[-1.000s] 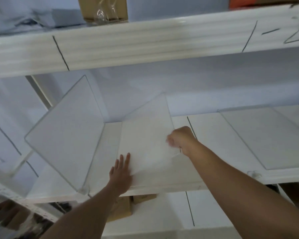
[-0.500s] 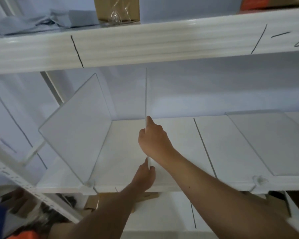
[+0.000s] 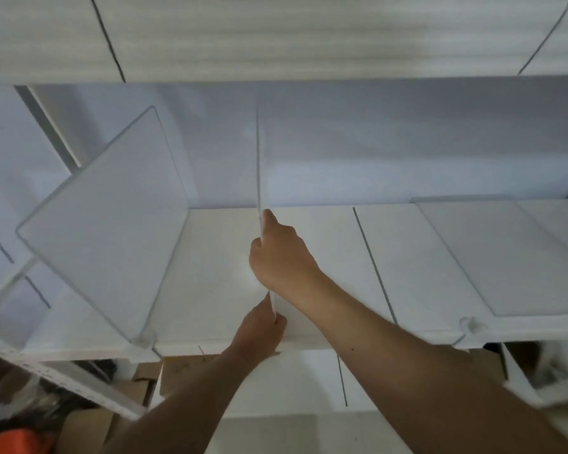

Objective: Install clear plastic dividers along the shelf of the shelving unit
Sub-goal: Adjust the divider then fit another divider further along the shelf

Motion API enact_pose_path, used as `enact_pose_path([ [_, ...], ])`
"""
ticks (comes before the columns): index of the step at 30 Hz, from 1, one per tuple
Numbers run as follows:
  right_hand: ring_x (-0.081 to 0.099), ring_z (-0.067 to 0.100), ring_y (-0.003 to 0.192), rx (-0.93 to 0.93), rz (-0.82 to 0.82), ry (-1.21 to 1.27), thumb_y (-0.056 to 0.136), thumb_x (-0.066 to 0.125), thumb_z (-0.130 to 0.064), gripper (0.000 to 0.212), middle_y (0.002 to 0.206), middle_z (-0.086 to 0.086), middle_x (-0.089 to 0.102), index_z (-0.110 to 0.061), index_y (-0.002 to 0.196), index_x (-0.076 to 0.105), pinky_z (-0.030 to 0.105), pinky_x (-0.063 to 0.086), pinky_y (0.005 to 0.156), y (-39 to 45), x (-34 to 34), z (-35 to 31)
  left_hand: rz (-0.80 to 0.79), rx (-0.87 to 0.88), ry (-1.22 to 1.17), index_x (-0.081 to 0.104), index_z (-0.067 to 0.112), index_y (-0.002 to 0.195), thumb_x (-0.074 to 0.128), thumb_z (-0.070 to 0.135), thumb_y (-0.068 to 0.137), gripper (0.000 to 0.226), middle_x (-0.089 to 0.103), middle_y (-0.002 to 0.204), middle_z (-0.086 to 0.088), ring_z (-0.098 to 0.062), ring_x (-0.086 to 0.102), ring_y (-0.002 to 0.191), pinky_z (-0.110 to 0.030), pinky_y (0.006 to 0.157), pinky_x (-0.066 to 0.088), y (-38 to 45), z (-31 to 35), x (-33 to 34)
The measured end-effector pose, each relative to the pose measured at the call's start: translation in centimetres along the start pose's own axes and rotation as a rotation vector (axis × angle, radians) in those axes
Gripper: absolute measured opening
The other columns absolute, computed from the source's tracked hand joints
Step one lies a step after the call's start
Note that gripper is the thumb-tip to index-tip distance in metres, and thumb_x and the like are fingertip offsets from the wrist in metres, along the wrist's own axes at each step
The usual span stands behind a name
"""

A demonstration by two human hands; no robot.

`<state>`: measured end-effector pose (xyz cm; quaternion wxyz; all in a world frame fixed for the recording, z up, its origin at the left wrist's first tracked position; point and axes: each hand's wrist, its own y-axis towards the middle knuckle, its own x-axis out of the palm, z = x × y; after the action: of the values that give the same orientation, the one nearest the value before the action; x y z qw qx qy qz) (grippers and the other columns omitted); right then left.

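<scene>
Shelves fill most of the view: a big white shelf (image 3: 210,257) runs from side to side, and the front of another white shelf above it (image 3: 276,37) has dark lines drawn on it. A clear divider (image 3: 105,221) stands up near the left end of the big shelf, leaning a little, with its bottom front corner in a small clip (image 3: 142,339) at the front edge. More clear sheets (image 3: 505,253) lie flat at the right end of the shelf, and another small clip (image 3: 470,324) sits at the front edge there. A dark line (image 3: 373,263) runs from the back of the shelf to the front, just right of the middle. In the middle of the shelf a second clear divider (image 3: 258,158) stands straight up, seen edge-on, so it looks like a thin line. The right hand (image 3: 277,253) is curled round this divider partway up, with one finger pointing up along its edge. The left hand (image 3: 263,326) pinches the bottom of the same divider near the front edge of the shelf. Brown cardboard (image 3: 184,368) shows below the shelf, and something orange (image 3: 14,442) sits in the bottom left corner.
</scene>
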<state>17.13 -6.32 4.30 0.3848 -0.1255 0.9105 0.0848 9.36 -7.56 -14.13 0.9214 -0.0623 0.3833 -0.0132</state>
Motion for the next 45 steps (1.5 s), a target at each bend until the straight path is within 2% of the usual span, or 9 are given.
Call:
enact_pose_path([
  [13, 0.060, 0.023, 0.069, 0.039, 0.169, 0.005, 0.094, 0.037, -0.007, 0.045, 0.084, 0.007, 0.057, -0.006, 0.138, 0.042, 0.033, 0.051, 0.062, -2.0, -8.4, 8.2, -0.175, 0.216, 0.121, 0.006, 0.015, 0.149, 0.052, 0.028, 0.091, 0.075, 0.039, 0.149, -0.010, -0.028, 0.050, 0.126, -0.039, 0.105, 0.043, 2.2, 7.4, 7.8],
  [16, 0.063, 0.027, 0.072, 0.044, 0.184, 0.027, 0.094, 0.036, -0.006, 0.035, 0.085, 0.012, 0.061, -0.004, 0.126, 0.049, 0.040, 0.056, 0.066, -3.5, -11.8, 11.9, -0.167, 0.255, 0.291, 0.025, 0.016, 0.142, 0.053, 0.042, 0.088, 0.065, 0.054, 0.134, -0.011, -0.027, 0.056, 0.116, -0.040, 0.095, 0.049, 2.7, 10.1, 10.6],
  [18, 0.061, 0.022, 0.065, 0.053, 0.204, 0.042, 0.094, 0.036, -0.006, 0.031, 0.077, 0.006, 0.057, -0.002, 0.121, 0.051, 0.038, 0.056, 0.061, -4.4, -14.5, 14.7, -0.066, 0.251, 0.406, 0.050, 0.010, 0.113, 0.054, 0.046, 0.088, 0.044, 0.066, 0.104, -0.011, -0.028, 0.063, 0.096, -0.032, 0.076, 0.048, 2.4, 13.3, 12.6],
  [21, 0.054, 0.010, 0.056, 0.069, 0.259, 0.111, 0.095, 0.036, -0.007, 0.037, 0.070, -0.003, 0.050, 0.000, 0.128, 0.051, 0.026, 0.048, 0.051, -5.4, -19.0, 18.8, 0.011, 0.219, 0.283, 0.056, 0.012, 0.084, 0.053, 0.041, 0.091, 0.030, 0.067, 0.080, -0.010, -0.027, 0.063, 0.077, -0.032, 0.065, 0.043, 1.4, 18.2, 15.9],
  [27, 0.047, 0.008, 0.055, -0.006, 0.321, 0.086, 0.092, 0.037, -0.005, 0.027, 0.068, -0.005, 0.043, -0.029, 0.082, 0.036, 0.022, 0.037, 0.051, -7.1, -25.0, 24.5, -0.104, 0.216, 0.089, 0.068, 0.018, 0.095, 0.053, 0.035, 0.091, 0.023, 0.069, 0.099, 0.003, -0.014, 0.063, 0.092, -0.029, 0.082, 0.049, 0.1, 23.3, 21.7],
  [34, 0.049, 0.010, 0.051, 0.014, 0.309, 0.087, 0.093, 0.038, -0.002, 0.021, 0.066, -0.002, 0.046, -0.024, 0.095, 0.038, 0.022, 0.039, 0.046, -8.5, -27.8, 26.7, -0.100, 0.251, 0.166, 0.067, 0.022, 0.117, 0.060, 0.035, 0.090, 0.031, 0.066, 0.118, 0.000, -0.017, 0.059, 0.110, -0.031, 0.097, 0.045, 0.0, 25.3, 23.4],
  [37, 0.048, 0.010, 0.049, 0.012, 0.325, 0.123, 0.093, 0.038, -0.001, 0.026, 0.064, -0.004, 0.045, -0.022, 0.079, 0.039, 0.025, 0.042, 0.047, -8.9, -28.4, 26.9, -0.073, 0.244, 0.191, 0.069, 0.021, 0.113, 0.058, 0.034, 0.091, 0.028, 0.067, 0.117, 0.001, -0.016, 0.060, 0.108, -0.032, 0.096, 0.046, 0.0, 25.8, 23.8],
  [42, 0.056, 0.018, 0.060, 0.020, 0.308, 0.196, 0.094, 0.038, -0.001, 0.039, 0.071, -0.003, 0.051, -0.012, 0.129, 0.052, 0.037, 0.057, 0.057, -9.6, -28.5, 26.5, -0.029, 0.173, 0.111, 0.070, 0.020, 0.111, 0.061, 0.035, 0.089, 0.028, 0.070, 0.115, 0.002, -0.015, 0.063, 0.105, -0.030, 0.096, 0.048, -0.1, 25.6, 24.1],
  [45, 0.052, 0.011, 0.054, 0.037, 0.298, 0.172, 0.095, 0.038, -0.003, 0.034, 0.069, -0.004, 0.048, -0.010, 0.125, 0.052, 0.028, 0.043, 0.049, -9.5, -28.1, 26.6, 0.000, 0.120, 0.010, 0.073, 0.021, 0.105, 0.065, 0.035, 0.086, 0.025, 0.074, 0.106, 0.003, -0.014, 0.067, 0.097, -0.032, 0.092, 0.052, -0.4, 25.5, 24.1],
])
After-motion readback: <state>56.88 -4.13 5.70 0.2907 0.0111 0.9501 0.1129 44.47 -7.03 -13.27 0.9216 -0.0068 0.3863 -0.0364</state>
